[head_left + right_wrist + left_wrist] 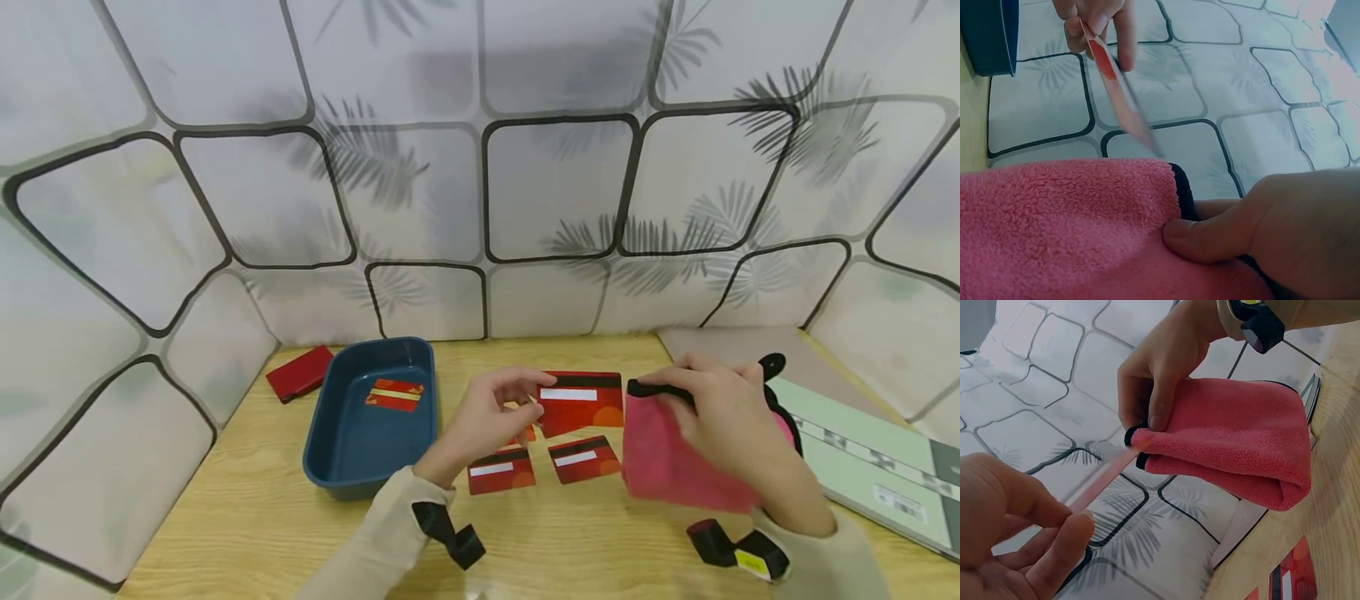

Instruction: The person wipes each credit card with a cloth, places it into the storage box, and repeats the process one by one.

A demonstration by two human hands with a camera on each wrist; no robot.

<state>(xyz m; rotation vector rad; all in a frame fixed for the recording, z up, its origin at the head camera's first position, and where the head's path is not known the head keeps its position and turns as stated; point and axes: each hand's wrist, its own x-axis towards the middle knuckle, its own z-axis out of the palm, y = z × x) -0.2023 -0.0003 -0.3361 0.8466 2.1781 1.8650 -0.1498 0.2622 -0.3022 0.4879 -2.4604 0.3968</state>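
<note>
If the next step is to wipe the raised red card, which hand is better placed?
Probably the right hand: it grips the folded pink cloth near the raised card, which the left hand pinches.

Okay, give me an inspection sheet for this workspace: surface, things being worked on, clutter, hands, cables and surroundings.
Surface: wood-grain table.
Job's things: red card, held up off the table; folded pink cloth with black edging.
Clutter: two flat cards on the table; blue tray holding a red-and-gold card; dark red case beside the tray; pale green item at right.
Hands: left hand pinches the red card; right hand grips the cloth near its edge.
Cables: nothing seen.
Surroundings: pale backdrop with dark outlines and leaf prints.
</note>
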